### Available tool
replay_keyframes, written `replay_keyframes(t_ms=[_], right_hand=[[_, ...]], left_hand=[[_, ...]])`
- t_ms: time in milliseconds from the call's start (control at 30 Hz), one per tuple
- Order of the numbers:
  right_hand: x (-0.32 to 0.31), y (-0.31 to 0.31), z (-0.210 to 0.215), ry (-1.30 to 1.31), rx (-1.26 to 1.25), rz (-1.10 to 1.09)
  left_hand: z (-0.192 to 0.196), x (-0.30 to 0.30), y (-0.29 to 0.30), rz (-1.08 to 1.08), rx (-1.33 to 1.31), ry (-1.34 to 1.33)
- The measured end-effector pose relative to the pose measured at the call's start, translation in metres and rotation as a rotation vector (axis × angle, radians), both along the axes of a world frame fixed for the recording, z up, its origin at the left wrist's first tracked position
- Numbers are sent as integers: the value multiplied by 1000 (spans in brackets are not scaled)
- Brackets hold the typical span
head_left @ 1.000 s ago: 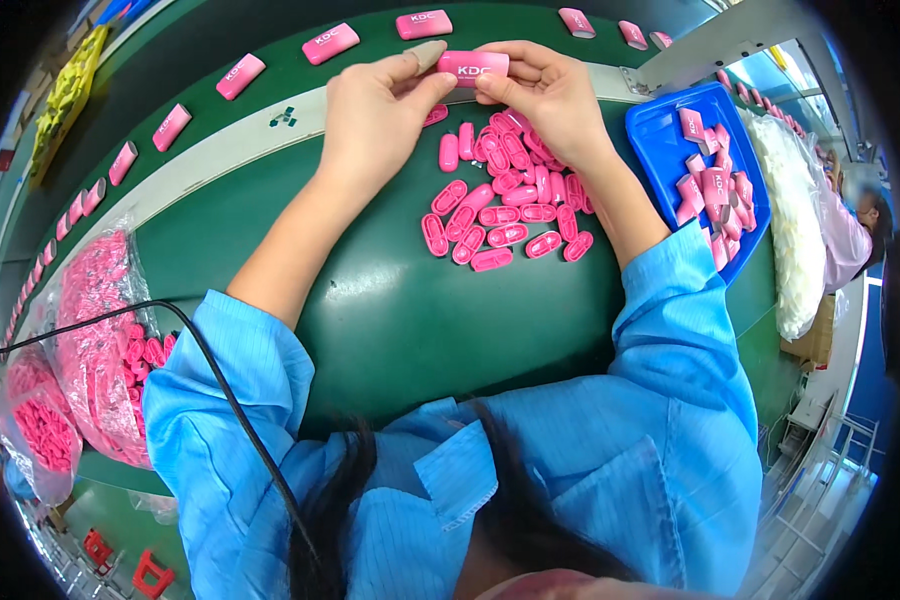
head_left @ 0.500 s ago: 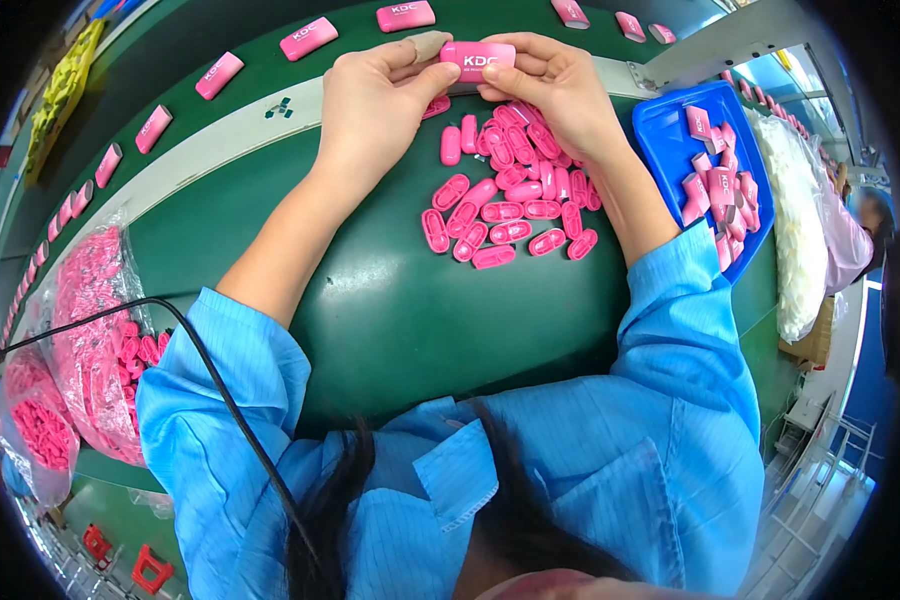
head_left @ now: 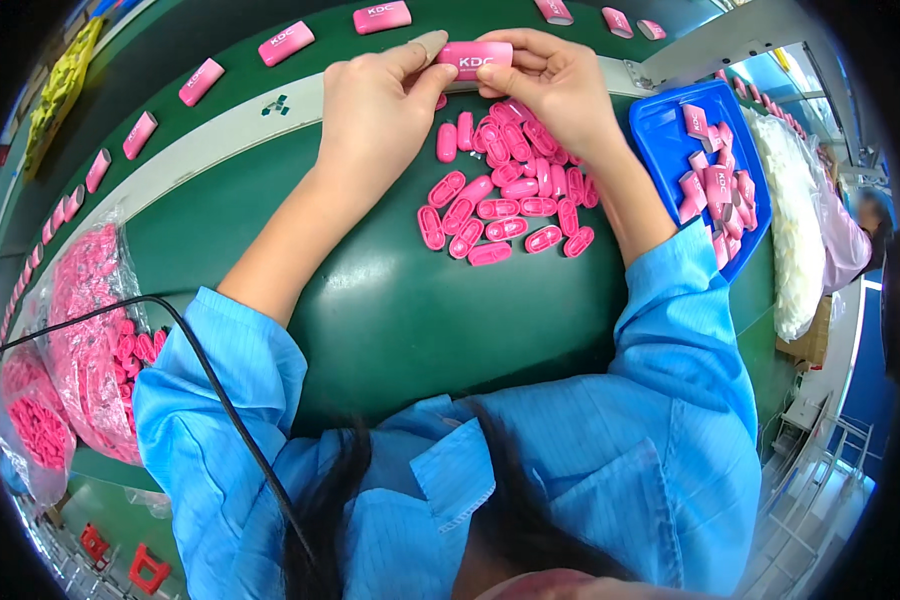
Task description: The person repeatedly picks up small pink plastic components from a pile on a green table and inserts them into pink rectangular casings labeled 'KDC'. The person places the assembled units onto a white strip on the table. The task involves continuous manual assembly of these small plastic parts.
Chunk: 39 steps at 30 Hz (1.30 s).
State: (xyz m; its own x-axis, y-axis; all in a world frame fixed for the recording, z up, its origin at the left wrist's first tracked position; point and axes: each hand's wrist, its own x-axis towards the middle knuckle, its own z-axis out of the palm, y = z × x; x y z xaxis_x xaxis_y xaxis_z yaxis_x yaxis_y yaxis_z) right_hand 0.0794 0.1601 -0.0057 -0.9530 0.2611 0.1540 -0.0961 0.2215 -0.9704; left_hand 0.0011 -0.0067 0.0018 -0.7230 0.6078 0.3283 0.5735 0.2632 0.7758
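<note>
Both hands meet at the far edge of the green desk point(head_left: 390, 310), sharing one small pink rectangular plastic case with white lettering point(head_left: 475, 57). The left hand point(head_left: 375, 115) pinches the case's left end between thumb and forefinger, its other fingers curled under. The right hand point(head_left: 555, 85) grips the case's right end, fingers wrapped over the top and thumb beneath. The case is held level, just above the pale grey strip point(head_left: 200, 150) that runs along the desk's far side.

Directly below the hands, a heap of small pink oval plastic frames point(head_left: 505, 205) lies on the desk, some stacked, others spread flat toward the near side. To the right, just beside the right forearm, a blue plastic tray point(head_left: 660, 135) holds more pink cases, piled loosely. Beyond the grey strip, a dark green conveyor belt point(head_left: 220, 45) carries a spaced row of finished pink cases point(head_left: 285, 43), each lying apart from the next.

On the left, clear plastic bags filled with pink parts point(head_left: 85, 340) sit near the left elbow. A black cable point(head_left: 210, 380) runs across the left blue sleeve point(head_left: 210, 420). Past the tray on the right lies a long white padded bundle point(head_left: 795, 230), and another person's pink sleeve point(head_left: 840, 245) shows at the rim.
</note>
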Motion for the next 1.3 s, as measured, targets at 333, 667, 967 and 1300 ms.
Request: replay_keyframes(t_ms=[333, 667, 967, 1300], right_hand=[[4, -8, 2, 39, -9, -60], [-49, 18, -2, -73, 257, -102], [-92, 76, 5, -103, 1161, -348], [-18, 23, 37, -123, 318, -50]], left_hand=[[-10, 1, 3, -92, 126, -149], [-11, -26, 3, 47, 68, 449], [-7, -21, -14, -165, -318, 428], [-6, -26, -2, -190, -40, -317]])
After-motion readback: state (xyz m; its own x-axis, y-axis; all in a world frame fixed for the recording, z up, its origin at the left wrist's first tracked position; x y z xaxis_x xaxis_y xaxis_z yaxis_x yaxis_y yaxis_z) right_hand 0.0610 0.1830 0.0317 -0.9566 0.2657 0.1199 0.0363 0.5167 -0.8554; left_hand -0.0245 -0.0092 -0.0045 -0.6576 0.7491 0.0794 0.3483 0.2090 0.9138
